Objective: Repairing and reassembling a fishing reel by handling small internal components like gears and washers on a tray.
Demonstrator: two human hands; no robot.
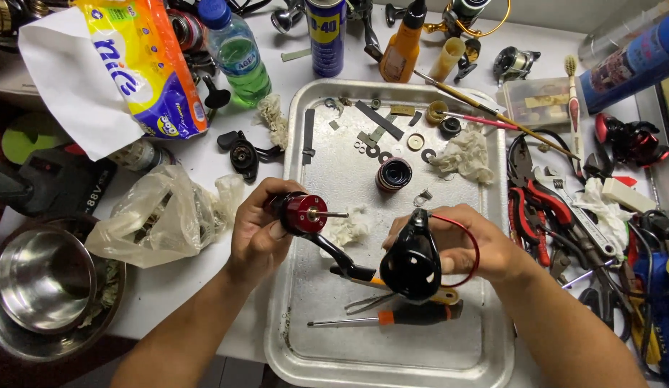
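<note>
Left hand (259, 233) grips a red reel body (300, 213); right hand (467, 248) clasps a black rotor (412, 259) above a metal tray (392, 363), screwdriver (392, 317) beneath, pliers (525, 208) beside.

Your left hand (259, 233): bare, no glove, ring or watch.
Your right hand (467, 248): bare.
Your forearms: no sleeves.

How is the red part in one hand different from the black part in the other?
The red part in the left hand is a small drum shape with a thin metal pin pointing sideways; the black part in the right hand is bigger, rounded and hollow-looking. The black part has a red wire loop beside it; the red part has none. Both are shiny and held above the metal tray.
</note>
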